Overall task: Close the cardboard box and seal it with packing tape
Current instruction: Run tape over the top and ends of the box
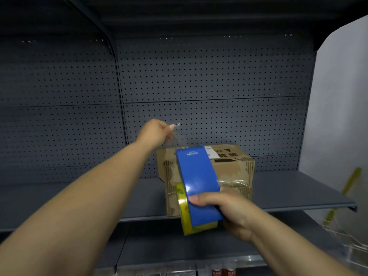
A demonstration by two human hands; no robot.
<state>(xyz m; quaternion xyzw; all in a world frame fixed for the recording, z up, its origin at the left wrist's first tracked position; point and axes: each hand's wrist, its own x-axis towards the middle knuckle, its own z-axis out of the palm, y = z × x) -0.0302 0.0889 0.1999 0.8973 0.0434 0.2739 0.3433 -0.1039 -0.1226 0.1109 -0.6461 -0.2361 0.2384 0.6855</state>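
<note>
Where the left forearm runs up from the lower left corner of the frame, the left hand (157, 130) sits just left of centre, its fingertips pinched on the loose end of a strip of clear tape (176, 136) that is pulled up and away from the dispenser. Below and to the right of that hand, the cardboard box (235, 168) stands on a dark grey shelf (79, 198) in the middle of the frame, its top flaps down and flat, with a white label and black printing on top; its front face is scuffed and already crossed by shiny clear tape. A blue tape dispenser (197, 182) lies in front of the box, tilted so its far end reaches the box's top near edge, and a yellowish roll of packing tape (184, 208) shows along its lower left side. Lower right of centre, the right hand (225, 208) is closed around the near end of the dispenser, thumb pressed on the blue plate. Behind everything a grey pegboard panel (199, 76) fills the upper frame, and a pale wall (342, 96) shows at the right edge.
</note>
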